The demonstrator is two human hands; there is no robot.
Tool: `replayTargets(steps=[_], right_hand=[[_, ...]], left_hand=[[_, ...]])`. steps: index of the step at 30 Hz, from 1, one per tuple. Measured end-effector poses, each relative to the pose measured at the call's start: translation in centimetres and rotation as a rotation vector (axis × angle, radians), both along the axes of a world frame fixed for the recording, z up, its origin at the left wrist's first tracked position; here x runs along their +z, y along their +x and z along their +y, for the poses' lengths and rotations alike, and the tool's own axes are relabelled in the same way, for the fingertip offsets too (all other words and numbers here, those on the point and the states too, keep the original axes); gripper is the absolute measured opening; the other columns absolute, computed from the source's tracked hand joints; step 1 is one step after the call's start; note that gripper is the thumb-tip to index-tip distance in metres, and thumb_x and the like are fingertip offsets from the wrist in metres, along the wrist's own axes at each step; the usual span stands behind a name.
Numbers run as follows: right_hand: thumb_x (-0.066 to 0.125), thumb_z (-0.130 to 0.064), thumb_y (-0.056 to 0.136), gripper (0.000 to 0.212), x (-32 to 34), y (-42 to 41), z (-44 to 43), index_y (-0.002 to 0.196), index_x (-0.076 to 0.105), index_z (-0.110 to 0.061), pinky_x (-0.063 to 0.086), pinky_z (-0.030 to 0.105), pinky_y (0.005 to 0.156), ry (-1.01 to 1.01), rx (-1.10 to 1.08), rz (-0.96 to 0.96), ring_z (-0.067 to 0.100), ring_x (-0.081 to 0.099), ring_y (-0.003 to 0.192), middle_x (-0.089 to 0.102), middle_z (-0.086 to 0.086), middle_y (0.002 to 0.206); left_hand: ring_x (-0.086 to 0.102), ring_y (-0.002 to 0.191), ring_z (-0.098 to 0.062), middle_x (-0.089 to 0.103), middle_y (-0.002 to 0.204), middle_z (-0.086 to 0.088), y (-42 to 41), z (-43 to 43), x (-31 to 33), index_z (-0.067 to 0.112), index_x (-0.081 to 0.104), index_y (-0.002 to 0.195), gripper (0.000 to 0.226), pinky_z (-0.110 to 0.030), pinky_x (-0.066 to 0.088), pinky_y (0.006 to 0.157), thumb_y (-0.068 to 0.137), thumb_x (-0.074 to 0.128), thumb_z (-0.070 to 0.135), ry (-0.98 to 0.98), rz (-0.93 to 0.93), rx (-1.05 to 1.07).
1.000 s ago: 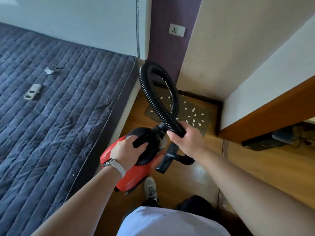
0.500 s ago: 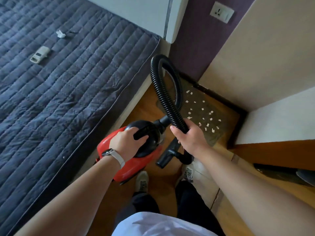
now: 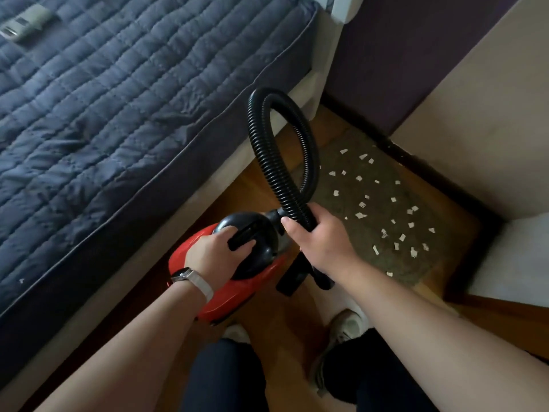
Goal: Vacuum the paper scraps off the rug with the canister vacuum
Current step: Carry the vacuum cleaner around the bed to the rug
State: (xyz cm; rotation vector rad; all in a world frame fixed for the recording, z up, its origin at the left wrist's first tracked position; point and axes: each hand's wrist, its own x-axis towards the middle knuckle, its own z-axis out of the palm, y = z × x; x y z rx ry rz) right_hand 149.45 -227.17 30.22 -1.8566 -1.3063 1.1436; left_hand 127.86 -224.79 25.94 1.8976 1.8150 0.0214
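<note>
Wooden floor (image 3: 261, 185) carries a greenish rug (image 3: 350, 179), set in the corner beside the bed (image 3: 118, 114). White paper scraps (image 3: 361, 215) lie scattered over the rug. Quilted dark bedcover carries a remote control (image 3: 25, 22), upper left.

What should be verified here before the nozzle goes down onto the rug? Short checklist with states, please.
1. Left hand grips the canister vacuum handle: ok.
2. Right hand holds the hose: ok.
3. Nozzle over the rug: not ok, it hangs above bare floor.
4. Paper scraps lie on the rug, uncollected: ok.
5. Vacuum plugged in and running: cannot tell.
</note>
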Motion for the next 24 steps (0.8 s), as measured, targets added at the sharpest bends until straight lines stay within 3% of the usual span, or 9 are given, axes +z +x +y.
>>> replayTargets(steps=[9,12,14,17,22,24], right_hand=[[0.068,-0.046,0.088,0.023,-14.8,-2.1,3.5,0.083,0.057,-0.027,0.054,0.031,0.061,0.085,0.101,-0.026,0.007,0.062,0.064,0.062,-0.008,0.069],[0.067,-0.041,0.087,0.018,-19.1,-1.9,4.4,0.09,0.056,-0.027,0.054,0.035,0.062,0.059,0.188,-0.114,0.01,0.062,0.066,0.063,-0.006,0.072],[0.065,-0.04,0.088,0.018,-21.4,-1.8,4.9,0.098,0.056,-0.028,0.052,0.031,0.06,0.043,0.216,-0.154,0.007,0.06,0.066,0.063,-0.007,0.075],[0.064,-0.042,0.089,0.02,-24.2,-1.5,5.0,0.104,0.054,-0.033,0.046,0.022,0.055,0.036,0.243,-0.175,0.0,0.057,0.066,0.062,-0.011,0.077],[0.065,-0.044,0.087,0.026,-27.0,-0.1,4.6,0.099,0.042,-0.041,0.053,0.034,0.063,-0.054,0.367,-0.28,0.017,0.064,0.076,0.058,-0.012,0.077],[0.066,-0.043,0.087,0.024,-26.5,0.5,5.1,0.093,0.043,-0.041,0.053,0.035,0.065,-0.064,0.366,-0.277,0.014,0.062,0.074,0.058,-0.011,0.077]], left_hand=[[0.058,0.061,-0.008,0.062,0.069,0.01,-0.3,2.2,-14.3,0.029,0.061,0.085,0.033,-0.032,0.052,0.056,0.085,0.058,0.062,0.039,-0.013,0.058],[0.053,0.061,-0.004,0.06,0.072,0.012,-0.2,3.1,-18.4,0.031,0.063,0.09,0.024,-0.021,0.041,0.051,0.087,0.062,0.055,0.057,-0.065,0.071],[0.058,0.065,-0.006,0.062,0.074,0.011,-0.2,3.5,-20.7,0.031,0.064,0.091,0.024,-0.022,0.043,0.053,0.087,0.061,0.054,0.07,-0.089,0.063],[0.063,0.074,-0.008,0.065,0.078,0.014,-1.0,4.3,-22.7,0.035,0.065,0.095,0.021,-0.023,0.045,0.055,0.087,0.061,0.054,0.097,-0.134,0.095],[0.062,0.07,-0.006,0.066,0.074,0.015,-0.8,5.6,-23.2,0.034,0.066,0.093,0.024,-0.025,0.049,0.058,0.086,0.06,0.057,0.155,-0.141,0.126],[0.062,0.068,-0.005,0.065,0.072,0.014,-0.5,5.7,-23.5,0.033,0.066,0.09,0.026,-0.028,0.053,0.059,0.086,0.059,0.058,0.176,-0.128,0.129]])
